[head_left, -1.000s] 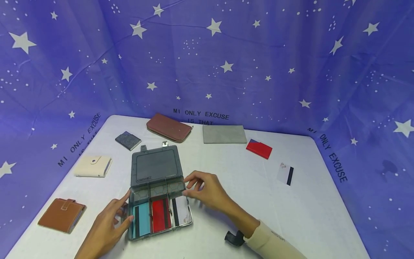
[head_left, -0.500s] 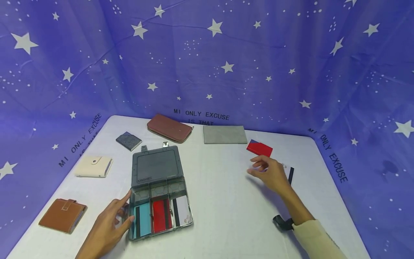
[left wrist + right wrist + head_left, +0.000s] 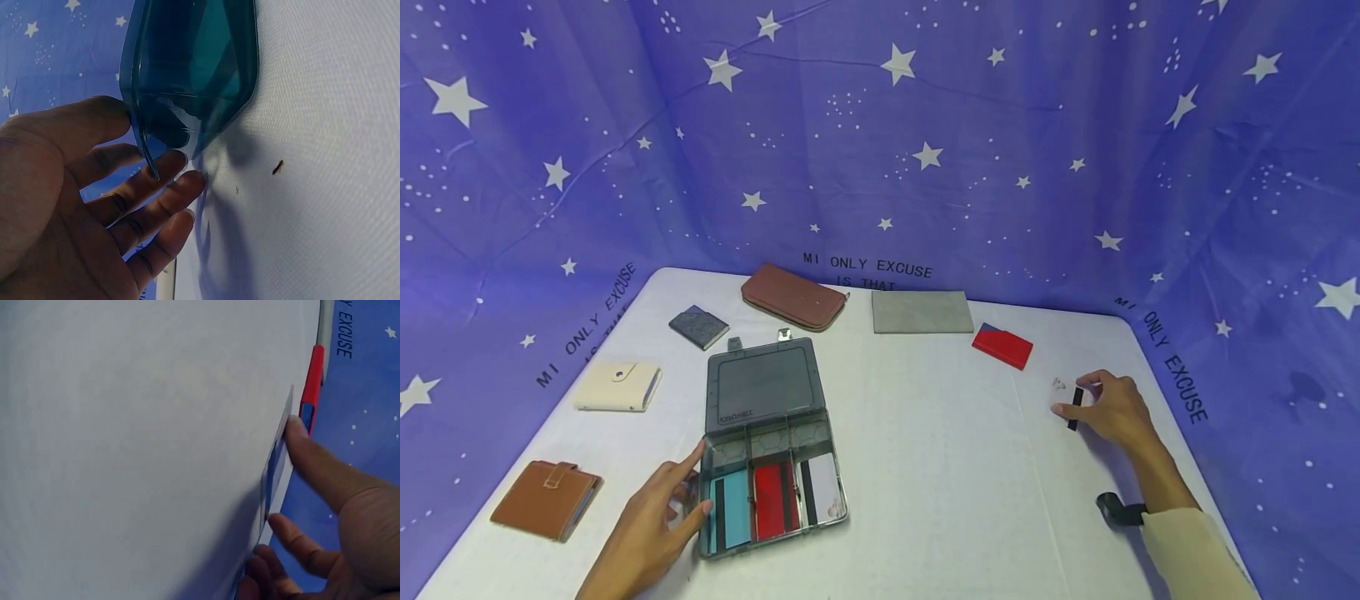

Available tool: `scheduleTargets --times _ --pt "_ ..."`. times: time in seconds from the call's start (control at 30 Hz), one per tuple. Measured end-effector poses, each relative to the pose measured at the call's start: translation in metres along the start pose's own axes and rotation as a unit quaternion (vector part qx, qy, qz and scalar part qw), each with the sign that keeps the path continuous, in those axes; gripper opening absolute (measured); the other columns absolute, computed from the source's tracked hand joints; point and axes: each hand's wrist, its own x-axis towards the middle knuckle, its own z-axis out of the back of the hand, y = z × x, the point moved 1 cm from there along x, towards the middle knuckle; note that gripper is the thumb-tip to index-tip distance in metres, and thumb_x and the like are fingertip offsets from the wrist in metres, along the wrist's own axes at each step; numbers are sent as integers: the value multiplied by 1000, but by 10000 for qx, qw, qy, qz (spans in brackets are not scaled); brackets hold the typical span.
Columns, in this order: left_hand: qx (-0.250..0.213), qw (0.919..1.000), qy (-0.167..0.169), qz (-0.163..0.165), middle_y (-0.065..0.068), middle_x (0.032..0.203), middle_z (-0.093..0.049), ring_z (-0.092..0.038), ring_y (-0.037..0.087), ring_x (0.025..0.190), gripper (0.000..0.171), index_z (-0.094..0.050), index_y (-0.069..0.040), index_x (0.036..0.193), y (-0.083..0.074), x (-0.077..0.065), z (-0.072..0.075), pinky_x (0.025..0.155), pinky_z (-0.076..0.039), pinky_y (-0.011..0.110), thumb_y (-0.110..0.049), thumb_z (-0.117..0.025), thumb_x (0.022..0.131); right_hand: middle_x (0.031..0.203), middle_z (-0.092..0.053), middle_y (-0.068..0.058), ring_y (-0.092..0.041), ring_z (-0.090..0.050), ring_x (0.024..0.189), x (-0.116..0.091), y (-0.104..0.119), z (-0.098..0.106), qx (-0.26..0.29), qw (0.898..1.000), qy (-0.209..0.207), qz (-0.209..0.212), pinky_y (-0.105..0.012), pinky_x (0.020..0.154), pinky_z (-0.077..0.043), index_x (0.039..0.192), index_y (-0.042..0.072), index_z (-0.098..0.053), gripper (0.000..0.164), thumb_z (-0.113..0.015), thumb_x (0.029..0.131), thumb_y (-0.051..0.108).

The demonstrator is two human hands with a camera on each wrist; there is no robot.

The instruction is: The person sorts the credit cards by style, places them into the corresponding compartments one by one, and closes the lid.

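Note:
A dark clear plastic compartment box [image 3: 767, 383] lies with its lid folded back, in the head view at left of centre. In its front compartments are a light-blue card [image 3: 739, 508], a red card [image 3: 769, 500] and a white card [image 3: 826, 492], each with a black stripe. My left hand [image 3: 643, 517] holds the box's left side, thumb on the rim and fingers by the wall; the left wrist view shows them loosely bent there. At the table's right, my right hand [image 3: 1120, 412] pinches a white card [image 3: 1062, 392] with a black stripe, which looks tilted in the right wrist view.
On the left lie a brown wallet [image 3: 542, 500], a cream card holder [image 3: 613, 387] and a grey felt holder [image 3: 698, 327]. A maroon zip wallet [image 3: 790, 297], a grey flat wallet [image 3: 921, 312] and a red card holder [image 3: 1002, 346] line the back.
My right hand has left the box's right edge, crossed the table to the right and taken hold of the white card there. The left hand has stayed at the box.

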Motion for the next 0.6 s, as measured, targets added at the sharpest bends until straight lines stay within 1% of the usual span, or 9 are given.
scheduleTargets --times 0.13,0.23,0.3,0.37,0.5,0.57,0.6 --pt "12 10000 -38 -21 -1 106 -59 -56 5 85 78 -40 -17 153 0 0 0 65 -49 22 -18 -79 85 106 -50 -26 -38 -49 92 0 2 -1 -41 10000 30 52 -37 69 -40 117 -6 -55 72 -86 74 42" --pt "13 10000 -50 -24 -1 105 -59 -56 6 85 78 -41 -17 153 0 -1 0 65 -49 22 -17 -79 85 106 -49 -25 -36 -50 89 -1 10 -5 158 9996 187 128 -35 65 -41 120 -2 -50 69 -86 76 35" --pt "5 10000 -28 -3 -1 106 -59 -56 6 85 78 -41 -17 153 -1 -1 0 65 -49 22 -17 -79 85 105 -50 -22 -32 -51 86 -2 17 -8 344 9986 293 266 -33 61 -43 122 2 -48 64 -85 78 30" --pt "3 10000 -18 13 0 106 -59 -56 6 85 78 -41 -17 153 -1 -1 0 65 -49 22 -17 -79 85 100 -51 -17 -28 -51 84 -5 28 -12 500 9969 343 502 -30 59 -43 122 5 -52 55 -84 80 24" --pt "3 10000 -20 -3 0 107 -59 -55 6 85 78 -40 -17 153 -1 -1 0 65 -49 22 -18 -79 86 91 -52 -10 -22 -50 75 -17 58 -22 854 9899 464 1035 -26 56 -42 113 11 -63 37 -82 82 18" --pt "-8 10000 -61 -51 0 107 -59 -55 5 85 78 -41 -16 153 -2 -1 0 65 -49 22 -17 -79 85 89 -52 -9 -21 -52 70 -25 77 -27 1183 9832 653 1225 -25 54 -45 109 13 -67 31 -82 83 17" --pt "-15 9999 -85 -81 0 107 -59 -55 5 85 78 -41 -16 153 -2 -1 0 65 -49 22 -17 -79 85 89 -54 -9 -21 -54 68 -28 87 -31 1407 9782 805 1299 -26 54 -47 108 14 -68 29 -81 83 16"
